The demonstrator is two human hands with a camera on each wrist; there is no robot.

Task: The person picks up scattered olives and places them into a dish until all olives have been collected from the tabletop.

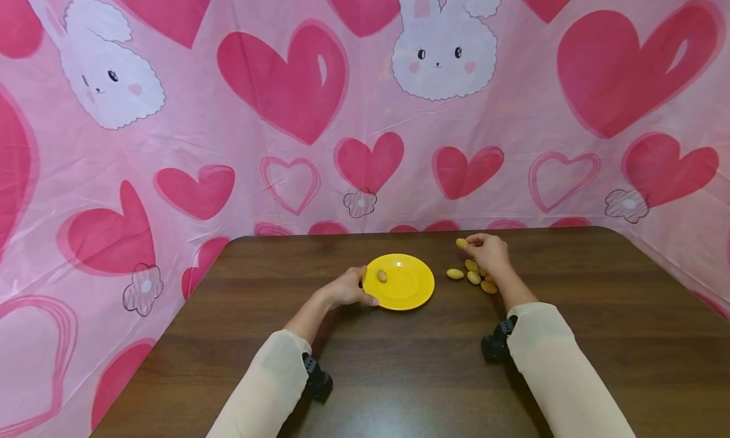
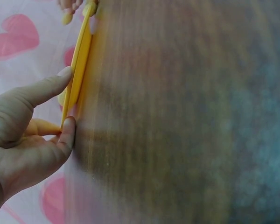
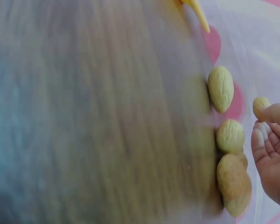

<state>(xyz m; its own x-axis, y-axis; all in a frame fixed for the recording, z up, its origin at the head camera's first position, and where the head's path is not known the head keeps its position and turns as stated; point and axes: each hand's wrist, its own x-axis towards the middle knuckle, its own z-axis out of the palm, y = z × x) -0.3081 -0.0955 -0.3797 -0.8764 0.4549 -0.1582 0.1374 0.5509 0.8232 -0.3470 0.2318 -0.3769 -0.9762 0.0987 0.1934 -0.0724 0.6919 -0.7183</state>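
Observation:
A round yellow plate sits on the table, with one small oval potato-like piece on it. My left hand holds the plate's left rim; its thumb and fingers meet the edge in the left wrist view. Between thumb and fingertips, my right hand pinches another yellow oval piece, raised over the back of the table. Below that hand lies a loose cluster of several yellow-brown oval pieces, partly covered by it in the head view. One lone piece rests between cluster and plate.
The brown wooden table ends at a pink cloth printed with hearts and rabbits, which hangs behind and to the left. A small black camera is strapped at the left wrist, another black camera at the right.

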